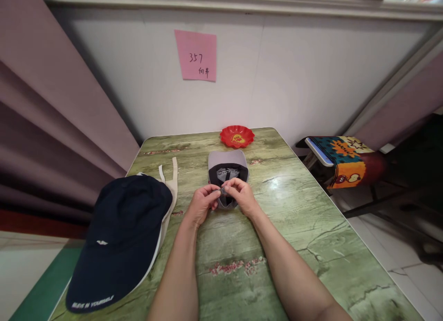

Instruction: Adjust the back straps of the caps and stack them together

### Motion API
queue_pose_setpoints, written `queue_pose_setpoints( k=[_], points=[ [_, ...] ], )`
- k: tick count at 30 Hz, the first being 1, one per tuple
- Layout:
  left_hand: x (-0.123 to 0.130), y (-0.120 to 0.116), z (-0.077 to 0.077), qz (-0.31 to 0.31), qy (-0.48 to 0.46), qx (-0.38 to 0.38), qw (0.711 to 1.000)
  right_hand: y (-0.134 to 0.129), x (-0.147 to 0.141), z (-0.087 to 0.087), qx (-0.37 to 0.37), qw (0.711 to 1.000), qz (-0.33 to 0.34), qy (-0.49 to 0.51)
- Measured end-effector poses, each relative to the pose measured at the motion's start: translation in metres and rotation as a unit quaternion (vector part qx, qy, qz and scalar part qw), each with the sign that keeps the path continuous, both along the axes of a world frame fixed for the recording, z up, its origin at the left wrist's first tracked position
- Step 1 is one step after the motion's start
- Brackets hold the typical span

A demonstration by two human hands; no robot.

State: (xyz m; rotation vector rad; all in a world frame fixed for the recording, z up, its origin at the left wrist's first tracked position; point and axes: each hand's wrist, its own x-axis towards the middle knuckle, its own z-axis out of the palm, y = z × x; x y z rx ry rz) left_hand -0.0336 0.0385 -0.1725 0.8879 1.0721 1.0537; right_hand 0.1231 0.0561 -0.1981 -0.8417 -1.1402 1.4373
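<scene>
A grey cap (pixel 227 159) lies upside down near the middle of the green table, brim toward the wall and its dark inside showing. At the cap's near edge, my left hand (pixel 204 202) pinches one side of its back strap. Close beside it, my right hand (pixel 241 195) pinches the other side of the strap. The fingertips of both hands nearly meet, and the small piece between them is mostly covered. On the left side of the table sits a navy blue cap (pixel 121 238) on top of a cream cap (pixel 171 205) with straps.
A red scalloped dish (pixel 237 136) stands at the table's back edge by the wall. Above it to the left, a pink note (pixel 196 56) is stuck on the wall. A stool with a colourful cover (pixel 349 159) stands right of the green table (pixel 294 210). Curtains hang on both sides.
</scene>
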Motion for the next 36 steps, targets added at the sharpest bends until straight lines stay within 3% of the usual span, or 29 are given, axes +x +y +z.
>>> queue_pose_setpoints(
  k=[14,24,36],
  points=[
    [-0.003,0.001,-0.005,-0.031,0.028,0.006,0.999,-0.003,0.004,0.007,0.085,0.992,-0.021,-0.088],
    [-0.003,0.001,-0.006,-0.023,0.038,0.015,0.999,-0.004,0.014,0.028,0.251,0.934,-0.041,-0.252],
    [-0.002,0.0,-0.003,-0.042,0.06,0.015,0.997,-0.003,0.027,0.041,0.263,0.896,0.031,-0.356]
  ],
)
